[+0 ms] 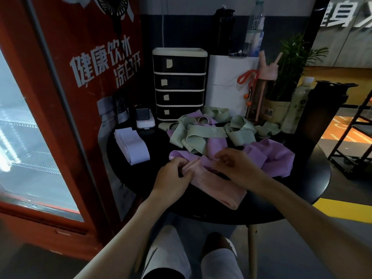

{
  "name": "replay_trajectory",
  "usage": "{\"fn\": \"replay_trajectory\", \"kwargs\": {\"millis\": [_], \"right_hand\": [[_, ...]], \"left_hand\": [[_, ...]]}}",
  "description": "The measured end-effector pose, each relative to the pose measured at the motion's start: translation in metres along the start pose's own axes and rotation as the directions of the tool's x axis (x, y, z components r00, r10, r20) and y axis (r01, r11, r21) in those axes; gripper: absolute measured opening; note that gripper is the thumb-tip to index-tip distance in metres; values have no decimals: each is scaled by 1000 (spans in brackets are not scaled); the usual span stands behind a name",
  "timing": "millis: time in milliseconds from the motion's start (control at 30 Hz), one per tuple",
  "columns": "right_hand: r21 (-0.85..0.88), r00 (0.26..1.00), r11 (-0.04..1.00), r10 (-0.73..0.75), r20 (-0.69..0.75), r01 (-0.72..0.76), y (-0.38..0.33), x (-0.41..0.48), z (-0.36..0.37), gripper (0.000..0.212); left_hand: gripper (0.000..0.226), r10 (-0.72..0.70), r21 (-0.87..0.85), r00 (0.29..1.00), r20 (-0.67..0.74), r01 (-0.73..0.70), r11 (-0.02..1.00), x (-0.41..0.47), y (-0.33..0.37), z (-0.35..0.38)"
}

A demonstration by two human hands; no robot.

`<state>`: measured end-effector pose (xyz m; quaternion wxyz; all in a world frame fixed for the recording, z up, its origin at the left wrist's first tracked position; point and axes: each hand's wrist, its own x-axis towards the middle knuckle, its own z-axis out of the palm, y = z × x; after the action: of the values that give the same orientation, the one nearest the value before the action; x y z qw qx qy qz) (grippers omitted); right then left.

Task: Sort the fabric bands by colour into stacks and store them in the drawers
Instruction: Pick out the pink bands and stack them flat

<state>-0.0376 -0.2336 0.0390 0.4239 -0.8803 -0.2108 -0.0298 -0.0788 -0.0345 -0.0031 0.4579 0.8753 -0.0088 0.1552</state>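
Pink band (218,188) (on the black table (314,182)) pinched by left hand (173,178) and right hand (237,168) beside purple bands (269,156).

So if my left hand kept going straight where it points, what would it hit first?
Likely the right hand, just across the pink band that the left hand grips; depth is unclear.

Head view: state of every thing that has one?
drawer unit, all four drawers shut
white bands, stacked flat at left
green bands, loose tangled heap
purple bands, loose, unsorted
left hand, grips pink band
right hand, grips pink band
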Motion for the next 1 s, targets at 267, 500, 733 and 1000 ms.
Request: {"fn": "replay_trajectory", "kwargs": {"millis": [267, 500, 733, 1000], "right_hand": [[-315, 991, 947, 98, 94, -63, 26, -48, -3, 39], [-254, 982, 954, 181, 58, -161, 19, -53, 0, 41], [-217, 993, 969, 121, 8, -117, 12, -63, 1, 10], [-109, 994, 988, 110, -19, -112, 16, -67, 3, 11]], "left_hand": [[14, -76, 105, 985, 155, 60, 993, 13, 18, -7], [24, -56, 80, 972, 227, 38, 996, 19, 24, -19], [33, -52, 120, 954, 296, 17, 993, 21, 37, -20], [36, -108, 160, 924, 367, 52, 986, 24, 51, -29]]}}
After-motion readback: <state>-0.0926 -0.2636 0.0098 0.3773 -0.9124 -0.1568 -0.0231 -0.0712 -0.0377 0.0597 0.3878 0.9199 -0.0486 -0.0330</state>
